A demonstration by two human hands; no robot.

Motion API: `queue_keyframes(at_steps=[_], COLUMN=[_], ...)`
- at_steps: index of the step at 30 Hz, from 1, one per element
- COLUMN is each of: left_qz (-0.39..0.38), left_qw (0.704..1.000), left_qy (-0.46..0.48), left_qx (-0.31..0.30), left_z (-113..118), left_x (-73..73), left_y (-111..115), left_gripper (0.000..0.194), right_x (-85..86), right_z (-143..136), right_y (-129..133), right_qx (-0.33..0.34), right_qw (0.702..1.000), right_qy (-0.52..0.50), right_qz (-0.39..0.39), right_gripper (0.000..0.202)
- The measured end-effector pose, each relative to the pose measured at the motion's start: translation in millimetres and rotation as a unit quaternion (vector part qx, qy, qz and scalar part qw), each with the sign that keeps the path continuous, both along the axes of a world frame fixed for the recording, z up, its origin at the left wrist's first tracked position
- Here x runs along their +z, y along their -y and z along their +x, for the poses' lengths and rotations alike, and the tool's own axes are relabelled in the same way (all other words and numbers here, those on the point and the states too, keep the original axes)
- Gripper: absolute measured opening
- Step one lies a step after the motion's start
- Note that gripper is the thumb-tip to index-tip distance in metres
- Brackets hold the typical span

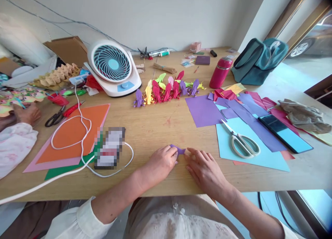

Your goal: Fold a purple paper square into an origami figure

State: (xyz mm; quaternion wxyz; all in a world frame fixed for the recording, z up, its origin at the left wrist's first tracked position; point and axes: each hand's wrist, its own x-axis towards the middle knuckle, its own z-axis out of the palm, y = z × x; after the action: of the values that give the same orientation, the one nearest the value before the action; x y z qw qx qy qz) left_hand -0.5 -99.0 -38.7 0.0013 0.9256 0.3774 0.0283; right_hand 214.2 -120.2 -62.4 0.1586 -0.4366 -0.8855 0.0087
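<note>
A small folded piece of purple paper lies at the front of the wooden table, between my two hands. My left hand pinches its left end, fingers pressed together. At the other end, my right hand holds it down with closed fingertips; part of the paper is hidden under the fingers. Scissors with pale handles rest to the right on a light blue sheet. Beyond my hands stands a cluster of folded paper figures in red, purple, yellow and green.
A phone with a white cable lies left, beside orange sheets. Behind are a white fan, a red bottle and a teal bag. Purple paper lies right. Another person's hand is at far left.
</note>
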Motion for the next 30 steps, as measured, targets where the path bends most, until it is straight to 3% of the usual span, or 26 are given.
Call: queue_keyframes(at_steps=[4,8,12,16,25,30], left_qz=[0.035,0.018,0.019,0.007,0.022,-0.003], left_qw=[0.999,1.0,1.0,1.0,1.0,0.999], left_qy=[-0.021,-0.009,0.004,-0.001,0.014,0.03], left_qx=[-0.013,-0.011,-0.014,-0.008,0.017,0.019], left_z=[-3.3,-6.3,-7.1,-7.1,-10.0,-5.5], left_x=[-6.4,-12.0,-11.9,-10.6,-14.7,-5.5], left_y=[8.8,12.5,10.0,9.2,17.9,10.0], left_gripper=[0.027,0.034,0.039,0.045,0.045,0.034], right_x=[4.0,3.9,3.7,6.6,4.6,5.6], right_z=[3.0,2.8,-0.2,-1.2,-6.5,-5.7], right_y=[1.4,2.1,0.4,-2.4,-3.6,-6.1], right_qx=[-0.008,-0.017,-0.009,-0.009,0.018,0.044], right_qw=[1.0,1.0,1.0,0.999,0.992,0.988], right_qy=[0.007,0.002,0.025,0.041,0.121,0.141], right_qz=[-0.021,-0.021,-0.002,-0.022,0.034,0.054], right_gripper=[0.03,0.029,0.041,0.04,0.036,0.028])
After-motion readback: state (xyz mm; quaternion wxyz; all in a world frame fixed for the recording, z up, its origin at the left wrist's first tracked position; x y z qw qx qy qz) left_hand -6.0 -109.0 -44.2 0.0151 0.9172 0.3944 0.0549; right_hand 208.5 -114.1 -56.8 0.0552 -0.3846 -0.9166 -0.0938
